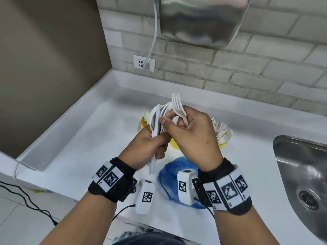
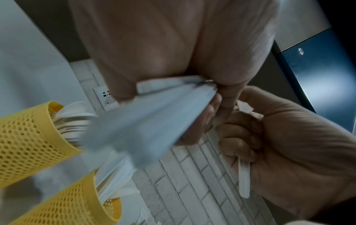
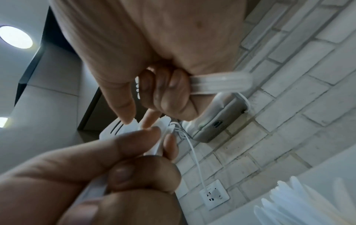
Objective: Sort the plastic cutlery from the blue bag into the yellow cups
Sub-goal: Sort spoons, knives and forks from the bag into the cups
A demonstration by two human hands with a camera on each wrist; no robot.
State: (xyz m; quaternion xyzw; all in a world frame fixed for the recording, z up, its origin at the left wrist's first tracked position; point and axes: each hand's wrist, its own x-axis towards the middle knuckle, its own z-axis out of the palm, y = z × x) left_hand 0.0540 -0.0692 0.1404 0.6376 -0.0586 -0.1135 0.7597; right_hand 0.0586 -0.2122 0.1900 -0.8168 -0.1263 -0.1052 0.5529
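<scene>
The left hand (image 1: 147, 145) is closed around a bundle of white plastic cutlery (image 1: 156, 121) held upright above the white desk (image 1: 85, 138) in the head view; the right hand (image 1: 192, 137) keeps a few forks (image 1: 178, 107) clamped under its curled fingers, tines up, while its thumb and forefinger pinch at the top of the bundle. The two hands cover most of the yellow cups (image 1: 144, 123): only a slice of the far-left one, with spoon bowls in it, a strip of another below the hands, and the edge of a right one filled with forks (image 1: 222, 133) show. The blue bag (image 1: 169, 175) lies crumpled on the desk just under the wrists, partly hidden by the wrist cameras. A steel sink (image 1: 304, 175) is cut off at the right edge.

From the left wrist, the palm fills the upper frame and the bundle's handles (image 2: 154, 121) run out of it as a blur, so single pieces cannot be told apart. Two perforated yellow cups (image 2: 27, 141) sit at lower left, holding white cutlery, both cut off by the frame. The right hand (image 2: 285, 152) shows as a fist with one handle end poking out below.

From the right wrist, curled fingers (image 3: 167, 91) grip stacked fork handles (image 3: 221, 83); thumb and forefinger pinch the bundle's tips (image 3: 154, 134), held by the left hand (image 3: 77, 182). Blurred fork tines (image 3: 300, 197) stand at lower right.
</scene>
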